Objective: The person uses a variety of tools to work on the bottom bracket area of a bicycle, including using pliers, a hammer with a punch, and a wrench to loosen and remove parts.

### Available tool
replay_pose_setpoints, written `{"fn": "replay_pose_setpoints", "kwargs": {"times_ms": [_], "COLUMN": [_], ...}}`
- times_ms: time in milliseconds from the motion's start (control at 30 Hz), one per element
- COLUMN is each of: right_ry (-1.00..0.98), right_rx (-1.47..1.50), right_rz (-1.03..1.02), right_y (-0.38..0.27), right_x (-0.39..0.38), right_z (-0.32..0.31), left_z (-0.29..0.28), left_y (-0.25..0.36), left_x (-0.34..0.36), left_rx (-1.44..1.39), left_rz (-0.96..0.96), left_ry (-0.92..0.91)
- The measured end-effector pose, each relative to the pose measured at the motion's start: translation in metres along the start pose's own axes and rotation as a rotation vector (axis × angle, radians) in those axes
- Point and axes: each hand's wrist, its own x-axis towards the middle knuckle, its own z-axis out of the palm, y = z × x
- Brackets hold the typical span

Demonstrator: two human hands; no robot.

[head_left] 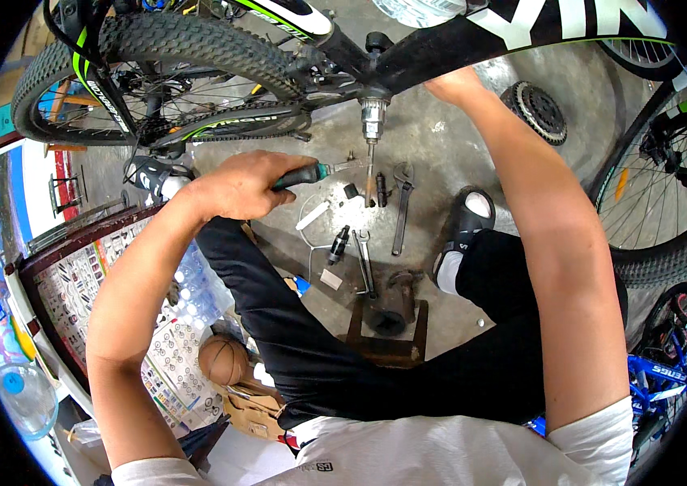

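My left hand [248,185] is closed around the black and teal handle [301,176] of a screwdriver-like tool. Its thin metal shank [347,165] reaches to a metal rod [371,166] that hangs from the bottom bracket [373,117] of a black bicycle frame. Whether shank and rod touch, I cannot tell. My right hand [450,84] is up against the thick frame tube [433,61], which hides its fingers. Below the rod, an adjustable wrench [402,211], two wrenches [366,263] and a black cylindrical tool [339,245] lie on the floor.
A knobby wheel [198,36] fills the upper left. Toothed round parts [539,112] lie beyond my right arm, near another bicycle wheel [659,186]. Between my legs stands a wooden stool [376,348] with a dark metal piece [392,312]. A basketball [223,360] sits at lower left.
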Motion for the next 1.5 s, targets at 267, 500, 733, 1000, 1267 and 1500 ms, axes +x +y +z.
{"fn": "replay_pose_setpoints", "kwargs": {"times_ms": [267, 500, 733, 1000, 1267, 1500], "right_ry": [0.171, 0.338, 0.422, 0.372, -0.489, -0.654], "right_rx": [0.042, -0.053, -0.209, 0.060, 1.109, 1.485], "right_rz": [-0.040, -0.099, -0.064, 0.095, 0.268, 0.299], "right_y": [-0.004, 0.003, -0.002, -0.017, -0.046, -0.046], "right_x": [-0.019, -0.033, -0.036, -0.037, -0.004, 0.007], "right_z": [-0.029, -0.051, -0.031, 0.011, 0.032, 0.068], "left_z": [-0.004, 0.000, 0.008, 0.012, 0.027, 0.034], "left_y": [0.004, 0.002, 0.013, 0.005, -0.006, -0.021], "left_x": [0.016, 0.031, 0.036, 0.040, 0.041, 0.047], "left_rx": [0.207, 0.117, 0.179, 0.172, 0.163, 0.117], "left_rz": [-0.081, -0.173, -0.289, -0.279, -0.230, -0.200], "left_ry": [-0.054, -0.081, -0.018, -0.023, 0.105, 0.034]}}
